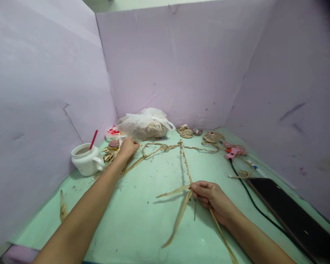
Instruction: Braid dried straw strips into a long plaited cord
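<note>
My right hand (213,198) pinches the lower end of a braided straw cord (186,161). Loose flat strips (178,218) fan out from that end below the fingers. The cord runs up to the middle of the table, where thinner twisted lengths (156,147) lie in loops. Farther back on the left, my left hand (129,147) is closed beside a heap of dried strips (110,154) with a round brownish-pink lid or disc (114,143) on it. Whatever its fingers hold is hidden from view.
A white mug (85,161) with a red stick stands at the left. At the back lies a filled white plastic bag (145,124). Coiled straw discs (213,137), a pink glue gun (235,151), its black cable (246,189) and a dark flat panel (294,216) occupy the right side.
</note>
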`<state>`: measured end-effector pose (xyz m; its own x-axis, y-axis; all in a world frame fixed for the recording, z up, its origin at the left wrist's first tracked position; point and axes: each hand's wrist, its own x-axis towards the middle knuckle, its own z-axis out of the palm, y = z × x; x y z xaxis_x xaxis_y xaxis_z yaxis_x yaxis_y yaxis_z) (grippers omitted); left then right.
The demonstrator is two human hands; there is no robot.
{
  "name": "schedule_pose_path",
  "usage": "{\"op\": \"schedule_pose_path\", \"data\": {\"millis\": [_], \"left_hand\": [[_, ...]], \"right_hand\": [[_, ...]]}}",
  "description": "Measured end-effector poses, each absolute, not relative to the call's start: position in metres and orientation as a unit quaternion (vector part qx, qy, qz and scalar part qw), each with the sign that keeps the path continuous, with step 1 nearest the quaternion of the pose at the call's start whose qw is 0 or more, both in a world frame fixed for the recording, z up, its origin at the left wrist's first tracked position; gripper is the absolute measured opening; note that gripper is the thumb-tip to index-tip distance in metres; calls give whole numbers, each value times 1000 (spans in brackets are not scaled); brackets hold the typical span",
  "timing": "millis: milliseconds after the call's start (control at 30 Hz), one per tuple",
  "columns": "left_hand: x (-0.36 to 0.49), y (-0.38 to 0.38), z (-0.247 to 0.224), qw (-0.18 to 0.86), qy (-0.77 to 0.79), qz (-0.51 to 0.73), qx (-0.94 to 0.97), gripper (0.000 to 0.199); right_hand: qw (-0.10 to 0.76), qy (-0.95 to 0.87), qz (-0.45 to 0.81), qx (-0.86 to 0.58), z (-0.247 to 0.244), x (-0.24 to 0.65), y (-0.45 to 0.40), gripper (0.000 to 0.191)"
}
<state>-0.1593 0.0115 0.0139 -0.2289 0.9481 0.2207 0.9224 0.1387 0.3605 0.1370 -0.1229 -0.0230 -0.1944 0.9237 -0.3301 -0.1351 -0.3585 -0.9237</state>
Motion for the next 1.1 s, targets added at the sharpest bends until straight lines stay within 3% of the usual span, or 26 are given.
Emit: {"op": "schedule_pose_path", "data": {"millis": [167, 300, 367, 433, 500, 567, 833, 1100], "left_hand": [[-156, 23, -6, -11, 798, 148, 584, 22], [-155, 10, 21, 18, 783, 210, 586, 23], [-145, -6, 44, 73, 748, 281, 597, 24], [-125, -26, 62, 197, 679, 313, 634, 23], [-98, -48, 70, 371, 585, 250, 676, 22], [-71, -67, 67, 476, 514, 160, 695, 21], [-31, -80, 25, 535, 452, 89, 709, 14], [-26, -78, 16, 627, 448, 91, 630, 29]], "right_hand": [[397, -406, 660, -491, -23, 137, -121, 23], [401, -405, 658, -492, -24, 137, -120, 23], [404, -407, 659, -486, -24, 137, -120, 22], [408, -415, 656, -481, -25, 137, -120, 21], [412, -423, 649, -481, -25, 137, -121, 20], [418, -429, 640, -480, -25, 137, -121, 20], [426, -416, 654, -466, -25, 137, -122, 20], [427, -412, 654, -469, -21, 137, -122, 19]]}}
